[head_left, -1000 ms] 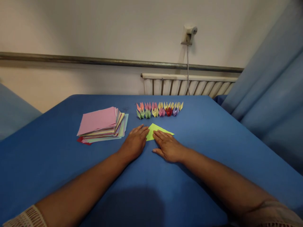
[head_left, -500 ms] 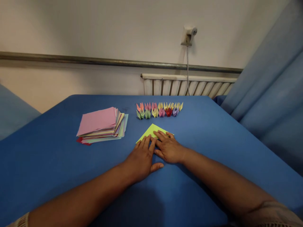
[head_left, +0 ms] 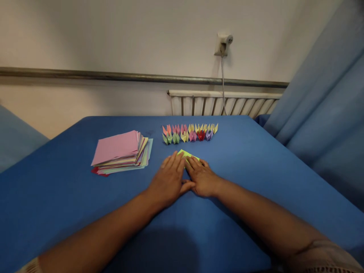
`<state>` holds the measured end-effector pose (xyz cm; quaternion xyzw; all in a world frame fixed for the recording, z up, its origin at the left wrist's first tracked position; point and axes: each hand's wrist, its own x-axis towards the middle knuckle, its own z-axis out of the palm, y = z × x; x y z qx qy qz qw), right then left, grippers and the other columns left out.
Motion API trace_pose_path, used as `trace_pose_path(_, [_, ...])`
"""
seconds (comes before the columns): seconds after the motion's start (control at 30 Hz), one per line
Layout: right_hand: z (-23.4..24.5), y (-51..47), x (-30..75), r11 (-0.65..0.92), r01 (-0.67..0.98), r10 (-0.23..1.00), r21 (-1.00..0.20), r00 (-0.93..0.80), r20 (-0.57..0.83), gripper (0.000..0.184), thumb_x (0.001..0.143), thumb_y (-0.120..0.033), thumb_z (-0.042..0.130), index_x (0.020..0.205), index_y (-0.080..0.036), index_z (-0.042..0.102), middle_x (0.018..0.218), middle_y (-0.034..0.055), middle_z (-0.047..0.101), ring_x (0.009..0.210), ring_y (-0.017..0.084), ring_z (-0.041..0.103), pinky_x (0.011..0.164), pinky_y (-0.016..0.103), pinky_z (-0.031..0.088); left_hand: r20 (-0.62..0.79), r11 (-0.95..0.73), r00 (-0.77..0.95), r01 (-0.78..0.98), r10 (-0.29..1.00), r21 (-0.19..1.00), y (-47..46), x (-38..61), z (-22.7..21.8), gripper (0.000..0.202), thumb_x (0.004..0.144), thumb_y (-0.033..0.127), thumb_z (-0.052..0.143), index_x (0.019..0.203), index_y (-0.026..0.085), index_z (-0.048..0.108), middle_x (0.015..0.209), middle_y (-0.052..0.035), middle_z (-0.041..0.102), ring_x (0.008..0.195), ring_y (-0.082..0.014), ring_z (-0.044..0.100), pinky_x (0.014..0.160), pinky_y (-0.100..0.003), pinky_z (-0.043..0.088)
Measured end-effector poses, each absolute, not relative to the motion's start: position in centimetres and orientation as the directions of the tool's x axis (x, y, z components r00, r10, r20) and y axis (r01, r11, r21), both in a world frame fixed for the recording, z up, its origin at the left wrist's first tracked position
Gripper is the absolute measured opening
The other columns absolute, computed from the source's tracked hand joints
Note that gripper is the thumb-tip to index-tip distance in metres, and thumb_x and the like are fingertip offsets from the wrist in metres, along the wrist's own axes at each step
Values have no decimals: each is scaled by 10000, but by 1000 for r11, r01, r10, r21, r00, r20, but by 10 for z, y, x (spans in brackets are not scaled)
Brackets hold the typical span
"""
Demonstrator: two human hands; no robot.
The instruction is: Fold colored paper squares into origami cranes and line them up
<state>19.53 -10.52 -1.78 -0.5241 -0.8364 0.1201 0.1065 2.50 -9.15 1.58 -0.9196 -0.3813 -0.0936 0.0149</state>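
A folded yellow-green sheet of paper (head_left: 187, 153) lies on the blue table, mostly covered by my two hands. My left hand (head_left: 168, 180) rests flat over the paper's left part, its fingers stretched out and pointing away from me. Beside it, my right hand (head_left: 203, 178) presses on the right part with extended fingers. The left thumb reaches across to touch the right hand. Both hands are open, and the paper's near edge is hidden beneath them.
Left of the hands is a stack of coloured paper (head_left: 116, 148), pink on top. Behind the hands stand two rows of small folded paper cranes (head_left: 192, 135). Past the blue table's (head_left: 227, 223) far edge are a radiator (head_left: 199, 104) and a wall socket (head_left: 222, 44). A blue curtain (head_left: 321, 102) hangs at right.
My left hand has slid forward over the paper, covering its left corner and more of its surface. The right hand stays nearly in place. The view has shifted slightly.
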Motion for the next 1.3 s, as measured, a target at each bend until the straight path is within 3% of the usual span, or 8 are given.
trace_pose_path(0.07, [-18, -104, 196, 438, 842, 892, -315, -450, 38, 721, 883, -464, 455, 1492, -159, 219, 1562, 160, 173, 1439, 312, 126, 1123, 514, 130, 155, -749, 733, 647, 662, 143, -79, 39, 7, 842, 867, 642, 390, 1459, 62, 243, 1527, -206, 259, 1434, -312, 178, 1147, -468, 192])
trace_pose_path(0.23, [-15, -105, 196, 420, 846, 897, -330, -442, 10, 706, 887, -453, 424, 1497, -171, 204, 1574, 129, 149, 1446, 296, 89, 1134, 510, 91, 49, -729, 745, 633, 665, 262, -58, 51, -10, 810, 899, 636, 299, 1463, 58, 236, 1531, -218, 234, 1434, -306, 178, 1148, -481, 190])
trace_pose_path(0.5, [-10, -107, 194, 388, 857, 911, -340, -413, 1, 752, 907, -522, 368, 1505, -119, 154, 1565, 147, 173, 1442, 284, 130, 1143, 474, 112, -25, -669, 684, 719, 729, 189, -53, 35, -11, 843, 884, 676, 250, 1470, 70, 236, 1546, -197, 202, 1445, -306, 128, 1150, -462, 169])
trace_pose_path(0.73, [-14, -106, 200, 262, 919, 959, -296, -282, -29, 924, 857, -687, 348, 1470, -7, 226, 1538, 226, 197, 1433, 337, 143, 1131, 482, 167, -76, -646, 653, 757, 754, 93, -49, 18, -7, 873, 872, 691, 245, 1471, 56, 237, 1551, -200, 178, 1439, -334, 133, 1145, -467, 150])
trace_pose_path(0.93, [-17, -95, 209, 112, 964, 994, -241, -112, 16, 756, 934, -540, 312, 1449, 12, 277, 1521, 236, 241, 1423, 342, 178, 1122, 488, 185, -66, -639, 643, 766, 763, 70, -49, 14, -8, 905, 853, 716, 263, 1469, 54, 243, 1549, -207, 177, 1437, -343, 136, 1141, -473, 148])
trace_pose_path(1.07, [-15, -91, 204, 339, 903, 940, -265, -313, 136, 642, 961, -462, 294, 1482, -90, 241, 1557, 137, 207, 1442, 263, 145, 1144, 437, 162, -69, -643, 648, 762, 759, 81, -49, 15, -7, 884, 853, 712, 279, 1476, 85, 247, 1550, -203, 183, 1435, -353, 138, 1133, -492, 153])
trace_pose_path(1.13, [-13, -90, 203, 429, 855, 903, -292, -414, 115, 611, 972, -459, 260, 1487, -132, 239, 1555, 109, 232, 1437, 237, 174, 1139, 420, 188, -59, -657, 662, 749, 747, 91, -49, 14, -8, 853, 854, 708, 294, 1481, 130, 252, 1551, -193, 193, 1434, -356, 141, 1127, -506, 155])
trace_pose_path(1.3, [-16, -88, 204, 415, 856, 906, -309, -418, 58, 650, 964, -513, 250, 1479, -117, 262, 1539, 133, 267, 1423, 263, 219, 1131, 434, 206, -49, -656, 662, 748, 748, 99, -48, 13, -10, 852, 831, 725, 339, 1472, 167, 289, 1551, -191, 196, 1428, -382, 143, 1118, -521, 169])
